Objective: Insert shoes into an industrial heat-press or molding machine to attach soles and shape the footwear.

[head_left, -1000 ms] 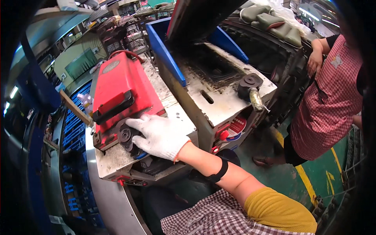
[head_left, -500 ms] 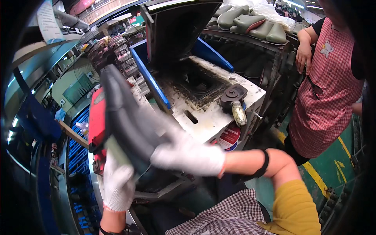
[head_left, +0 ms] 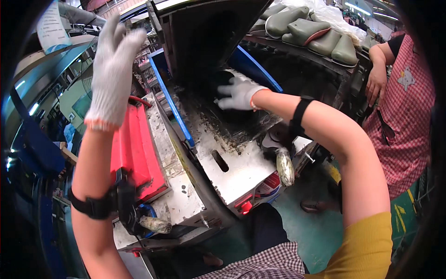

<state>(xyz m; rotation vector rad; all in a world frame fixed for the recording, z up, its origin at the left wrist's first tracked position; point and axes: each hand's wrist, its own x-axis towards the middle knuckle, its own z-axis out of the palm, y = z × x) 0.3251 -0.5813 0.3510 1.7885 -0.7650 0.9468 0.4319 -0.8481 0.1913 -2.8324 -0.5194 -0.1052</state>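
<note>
your right hand (head_left: 238,94) rests open on the dark, probably soft moulded piece (head_left: 232,114); lift its edge. left hand (head_left: 113,69) is raised, open, empty.

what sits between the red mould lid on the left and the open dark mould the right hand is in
In the head view, a long blue bar along a stained grey metal edge separates the red lid from the open mould under the right hand.

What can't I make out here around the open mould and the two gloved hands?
- Head view: whether the right hand grips anything; its fingers reach into the dark mould cavity.
- Underside of the raised black lid: lost in shadow.
- Red mould cover: partly hidden by the raised left hand and forearm.
</note>
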